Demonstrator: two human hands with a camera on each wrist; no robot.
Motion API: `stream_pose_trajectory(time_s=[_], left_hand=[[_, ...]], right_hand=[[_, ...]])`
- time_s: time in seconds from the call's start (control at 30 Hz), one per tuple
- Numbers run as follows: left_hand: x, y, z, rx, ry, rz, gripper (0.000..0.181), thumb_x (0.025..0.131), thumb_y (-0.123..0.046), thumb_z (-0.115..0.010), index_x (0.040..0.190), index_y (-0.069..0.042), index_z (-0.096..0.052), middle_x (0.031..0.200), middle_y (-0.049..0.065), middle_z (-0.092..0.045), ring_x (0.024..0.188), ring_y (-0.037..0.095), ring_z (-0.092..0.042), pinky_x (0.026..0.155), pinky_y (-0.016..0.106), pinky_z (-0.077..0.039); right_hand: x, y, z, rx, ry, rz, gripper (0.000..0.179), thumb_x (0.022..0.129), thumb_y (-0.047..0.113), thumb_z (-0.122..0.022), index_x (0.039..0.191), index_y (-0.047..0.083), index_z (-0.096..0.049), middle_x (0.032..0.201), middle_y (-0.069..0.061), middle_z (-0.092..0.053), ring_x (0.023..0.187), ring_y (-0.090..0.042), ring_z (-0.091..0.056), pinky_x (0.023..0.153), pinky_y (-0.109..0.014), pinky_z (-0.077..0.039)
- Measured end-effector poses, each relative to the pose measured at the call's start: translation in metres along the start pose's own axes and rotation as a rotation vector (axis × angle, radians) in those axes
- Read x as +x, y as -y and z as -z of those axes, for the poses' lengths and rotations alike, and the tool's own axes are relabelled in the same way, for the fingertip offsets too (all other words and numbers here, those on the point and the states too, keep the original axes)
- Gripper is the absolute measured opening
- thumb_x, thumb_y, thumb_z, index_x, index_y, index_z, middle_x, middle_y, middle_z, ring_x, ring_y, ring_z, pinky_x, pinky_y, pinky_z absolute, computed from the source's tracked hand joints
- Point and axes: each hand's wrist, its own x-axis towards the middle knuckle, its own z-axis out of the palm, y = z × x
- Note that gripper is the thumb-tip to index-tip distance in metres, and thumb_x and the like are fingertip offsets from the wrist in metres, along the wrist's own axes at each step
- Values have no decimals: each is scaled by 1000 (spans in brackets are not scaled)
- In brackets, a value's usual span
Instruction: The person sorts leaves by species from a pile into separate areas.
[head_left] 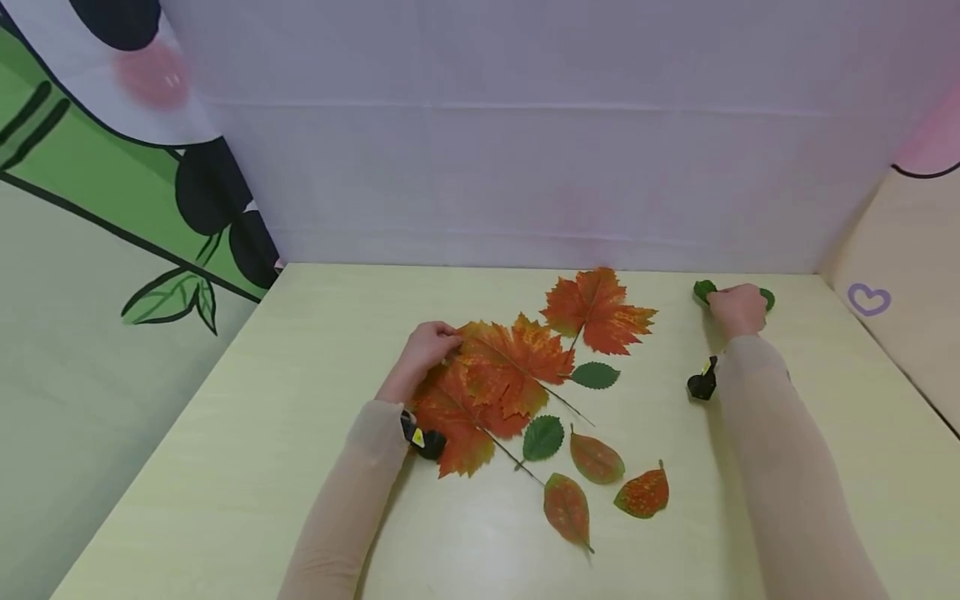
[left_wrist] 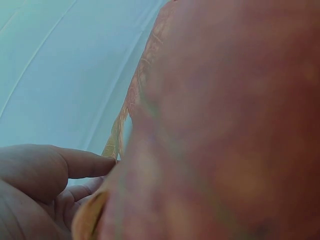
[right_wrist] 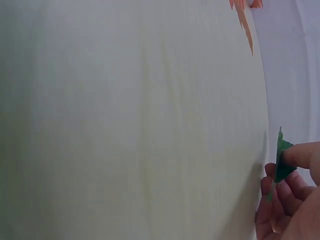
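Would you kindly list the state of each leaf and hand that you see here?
left hand: grips the edge of the orange maple leaves, stacked flat on the table
right hand: pinches a green leaf at the far edge
single maple leaf: flat, untouched
small leaves: flat, loose

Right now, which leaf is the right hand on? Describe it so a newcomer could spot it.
Start at the pale yellow-green table and go to its far right corner by the lilac backdrop. There the right hand pinches a small dark green leaf. It lies alone, well apart from the orange maple leaves mid-table.
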Motion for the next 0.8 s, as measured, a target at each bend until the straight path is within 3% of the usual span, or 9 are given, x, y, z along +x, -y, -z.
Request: stream_pose_trajectory(time_s=[0.23,0.47,0.8], left_hand=[[1,1,-1,-4,0,7,23,90,-18,-55,103,0,-59,94,12,-59,75,19,-52,63,25,-43],[1,1,-2,-3,7,11,23,90,-17,-55,104,0,-59,94,12,-58,75,20,-52,64,26,-42],[0,1,-1,12,-7,-1,22,90,-18,-55,103,0,-59,90,11,-58,72,19,-51,61,25,-41]], right_hand=[[7,-5,-3,19,-92,-31,54,89,34,-48,120,-10,-50,121,-28,-50,104,-36,-51,89,-46,-43],[13,-9,0,3,-89,-101,64,89,38,-49,127,-13,-41,129,-30,-43,114,-38,-48,92,-44,-42],[9,-6,0,57,-106,-83,53,88,34,-53,123,-6,-50,128,-26,-46,114,-38,-47,94,-45,-40]])
